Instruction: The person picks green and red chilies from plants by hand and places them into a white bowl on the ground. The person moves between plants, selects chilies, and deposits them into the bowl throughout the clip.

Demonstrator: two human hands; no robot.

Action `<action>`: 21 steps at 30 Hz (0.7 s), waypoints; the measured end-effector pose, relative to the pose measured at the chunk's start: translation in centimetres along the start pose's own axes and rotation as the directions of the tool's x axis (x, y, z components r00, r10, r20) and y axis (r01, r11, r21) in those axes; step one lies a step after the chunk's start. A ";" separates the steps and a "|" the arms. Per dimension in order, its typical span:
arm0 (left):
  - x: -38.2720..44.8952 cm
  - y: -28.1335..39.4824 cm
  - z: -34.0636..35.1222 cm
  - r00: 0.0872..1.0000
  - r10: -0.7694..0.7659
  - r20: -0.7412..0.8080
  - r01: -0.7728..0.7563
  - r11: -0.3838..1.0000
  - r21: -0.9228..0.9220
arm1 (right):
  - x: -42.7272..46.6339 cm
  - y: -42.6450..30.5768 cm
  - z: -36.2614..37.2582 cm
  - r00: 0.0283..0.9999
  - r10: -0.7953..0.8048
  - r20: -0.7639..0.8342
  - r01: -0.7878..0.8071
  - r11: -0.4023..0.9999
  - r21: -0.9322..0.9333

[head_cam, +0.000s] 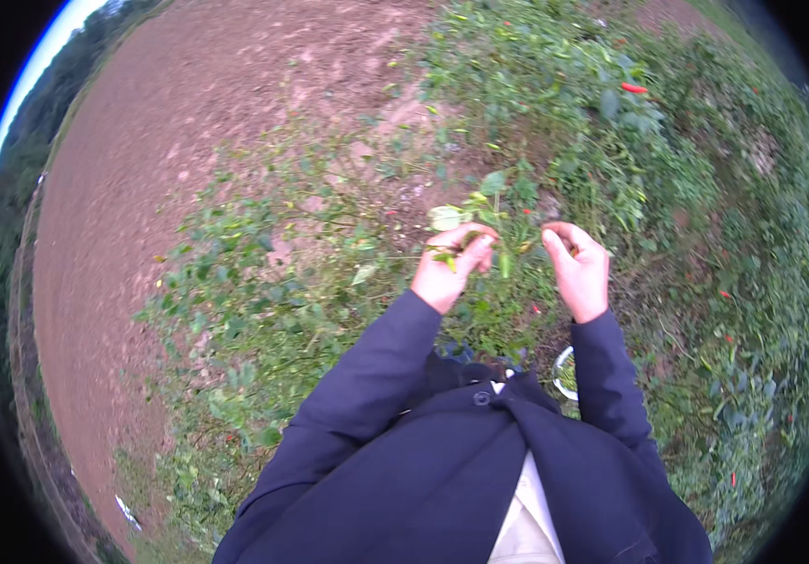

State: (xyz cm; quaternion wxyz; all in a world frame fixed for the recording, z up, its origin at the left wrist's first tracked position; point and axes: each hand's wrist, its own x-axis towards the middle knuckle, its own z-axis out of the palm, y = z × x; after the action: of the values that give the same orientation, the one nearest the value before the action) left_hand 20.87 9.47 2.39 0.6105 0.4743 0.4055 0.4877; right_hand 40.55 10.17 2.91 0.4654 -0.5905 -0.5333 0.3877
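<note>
My left hand [452,264] pinches a sprig of a chili plant [478,204], with pale leaves standing above the fingers and a small yellow-green piece showing below them. A green chili pepper [504,265] hangs between my hands, just right of the left fingertips. A short distance to the right is my right hand [579,268], thumb against a curled forefinger. Something small and yellowish shows inside its fingers, too hidden to identify. Below the right wrist, partly behind the dark sleeve, is the white rim of a round container [564,374] with green contents.
Chili bushes [235,310] spread around me, with more dense plants [700,183] on the right. A red chili pepper [634,88] stands out at the upper right. Bare brown soil [115,233] stretches along the left. A whitish scrap [127,513] lies at the lower left.
</note>
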 end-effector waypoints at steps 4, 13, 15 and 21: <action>0.3 0.4 1.7 1.000 -0.019 -0.013 0.019 1.000 0.017 | -2.4 -3.7 -1.7 0.960 -0.263 -0.094 0.261 0.965 -0.037; 0.3 0.3 2.7 1.000 -0.015 0.013 0.014 0.997 0.082 | -3.9 -5.0 -1.7 0.836 -0.539 0.107 0.548 0.807 -0.220; 0.2 0.1 2.7 0.999 -0.025 0.026 0.023 0.997 0.068 | -4.0 -4.6 -1.6 0.837 -0.541 0.077 0.545 0.818 -0.184; -0.5 -0.5 2.6 0.993 -0.103 0.055 0.095 0.986 0.134 | -4.6 -3.7 -1.9 0.967 -0.251 0.049 0.245 0.963 0.115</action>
State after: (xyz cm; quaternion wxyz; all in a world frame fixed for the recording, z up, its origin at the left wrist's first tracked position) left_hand 23.34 8.46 2.54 0.6140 0.5074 0.4406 0.4140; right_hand 40.79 5.34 6.85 0.5246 -0.4806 -0.5956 0.3729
